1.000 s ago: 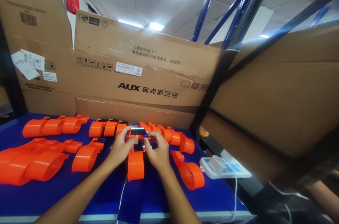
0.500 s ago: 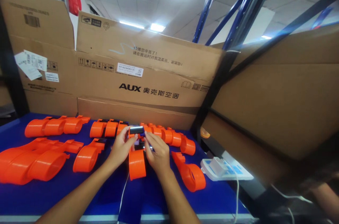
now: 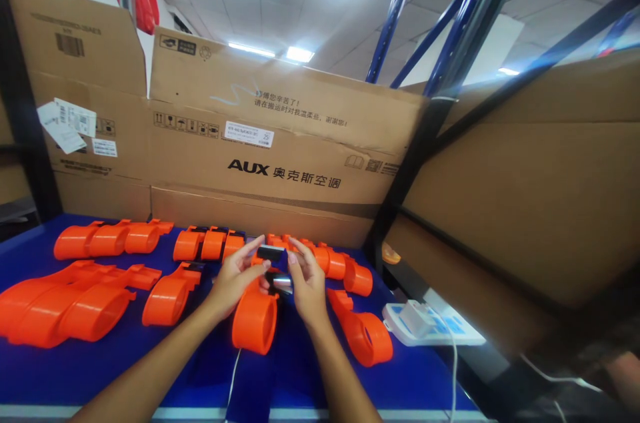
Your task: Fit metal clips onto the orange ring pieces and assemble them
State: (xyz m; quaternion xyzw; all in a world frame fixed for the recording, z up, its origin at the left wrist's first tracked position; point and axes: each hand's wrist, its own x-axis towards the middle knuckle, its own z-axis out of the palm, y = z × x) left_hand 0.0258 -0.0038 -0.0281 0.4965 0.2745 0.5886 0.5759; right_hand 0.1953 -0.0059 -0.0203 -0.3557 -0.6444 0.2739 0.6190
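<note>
Between my hands is a small black block with a pale, shiny top edge (image 3: 271,252). My left hand (image 3: 235,281) pinches its left end between thumb and fingers. My right hand (image 3: 309,284) is curled at its right end, thumb and fingertips close together there. Just below, a second black and silver piece (image 3: 281,283) sits by the top of an orange ring-shaped holder (image 3: 254,324). The holder stands upright on the blue table surface (image 3: 200,369), below my hands. The exact contact of my right fingertips is partly hidden.
Several more orange ring-shaped holders (image 3: 95,313) stand in rows left, behind and right, some with black pieces on top. A white power strip (image 3: 430,323) with a plug and cable lies at the right. Cardboard (image 3: 280,143) walls the back; a white cord (image 3: 233,376) runs to the front edge.
The black block has tilted and shifted slightly right and down. My right hand has turned more upright and moved outward. The orange holder below has turned, showing its opening toward the right.
</note>
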